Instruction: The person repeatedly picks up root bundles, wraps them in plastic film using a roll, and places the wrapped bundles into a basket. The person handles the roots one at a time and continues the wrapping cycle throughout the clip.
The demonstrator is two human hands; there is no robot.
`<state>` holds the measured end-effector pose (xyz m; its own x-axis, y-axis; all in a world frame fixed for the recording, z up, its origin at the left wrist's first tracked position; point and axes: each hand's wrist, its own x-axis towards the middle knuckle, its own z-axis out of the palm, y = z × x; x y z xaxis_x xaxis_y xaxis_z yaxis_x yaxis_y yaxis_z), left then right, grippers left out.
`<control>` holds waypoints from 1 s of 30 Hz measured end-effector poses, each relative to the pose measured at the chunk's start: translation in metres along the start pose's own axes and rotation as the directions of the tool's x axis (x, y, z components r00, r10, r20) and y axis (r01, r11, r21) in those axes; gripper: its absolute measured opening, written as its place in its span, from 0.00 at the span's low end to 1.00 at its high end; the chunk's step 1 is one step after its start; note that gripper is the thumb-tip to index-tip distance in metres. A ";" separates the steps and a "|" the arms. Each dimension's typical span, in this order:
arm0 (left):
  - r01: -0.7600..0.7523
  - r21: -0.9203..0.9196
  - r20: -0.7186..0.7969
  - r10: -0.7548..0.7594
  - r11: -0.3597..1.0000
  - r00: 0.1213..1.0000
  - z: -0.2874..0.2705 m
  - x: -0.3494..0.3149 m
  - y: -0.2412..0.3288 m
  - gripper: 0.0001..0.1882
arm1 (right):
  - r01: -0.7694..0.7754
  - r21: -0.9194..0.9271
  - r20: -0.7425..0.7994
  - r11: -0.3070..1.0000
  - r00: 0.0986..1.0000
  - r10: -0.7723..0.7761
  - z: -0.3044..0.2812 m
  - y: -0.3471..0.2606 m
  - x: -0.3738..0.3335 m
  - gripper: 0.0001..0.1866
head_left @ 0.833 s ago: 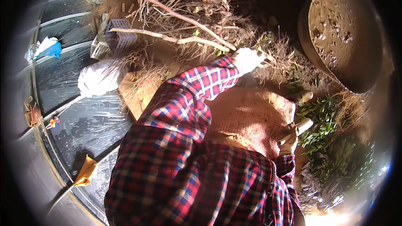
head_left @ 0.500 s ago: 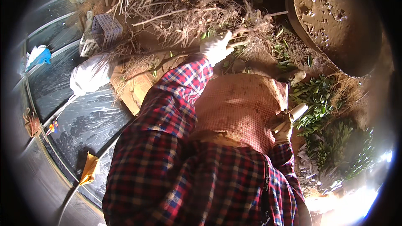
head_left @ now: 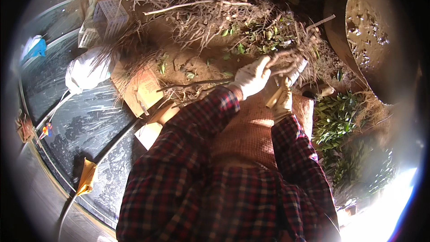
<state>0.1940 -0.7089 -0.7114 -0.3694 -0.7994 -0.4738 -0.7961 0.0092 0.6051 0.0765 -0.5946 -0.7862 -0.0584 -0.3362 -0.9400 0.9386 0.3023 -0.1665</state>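
My left hand [head_left: 252,77], in a white glove, is closed around a thin woody stem [head_left: 197,84]. The stem runs out to the left, and its branching roots [head_left: 286,56] spread at the right, beyond my fingers. Just right of it, my right hand [head_left: 282,101] wears a yellowish glove and is closed on a pale tool [head_left: 296,72] whose kind is unclear. The tool's light end reaches up against the roots. Beneath both hands a reddish checked cloth [head_left: 242,139] covers my lap.
A heap of bare rooted stems [head_left: 201,13] lies ahead. At the right are a large round tub of brown mud [head_left: 367,31] and bundles of leafy plants [head_left: 336,116]. On the left sit a flattened cardboard piece [head_left: 136,87], a plastic basket [head_left: 109,15] and a white bag [head_left: 87,71].
My left hand has drawn back from the heap with a rooted stem. My right hand has moved up and left, bringing the pale tool to the roots.
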 end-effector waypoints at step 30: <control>0.207 0.678 0.133 -0.395 0.705 0.909 -0.172 0.171 -0.189 0.15 | -0.140 0.388 0.111 0.911 0.988 0.104 -0.055 -0.001 -0.007 0.16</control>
<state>0.3639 -0.9504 -0.7972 -0.0857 -0.6502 -0.7549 -0.9629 0.2487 -0.1049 0.0575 -0.5439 -0.7961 0.0782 -0.4001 -0.9131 0.9951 -0.0239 0.0957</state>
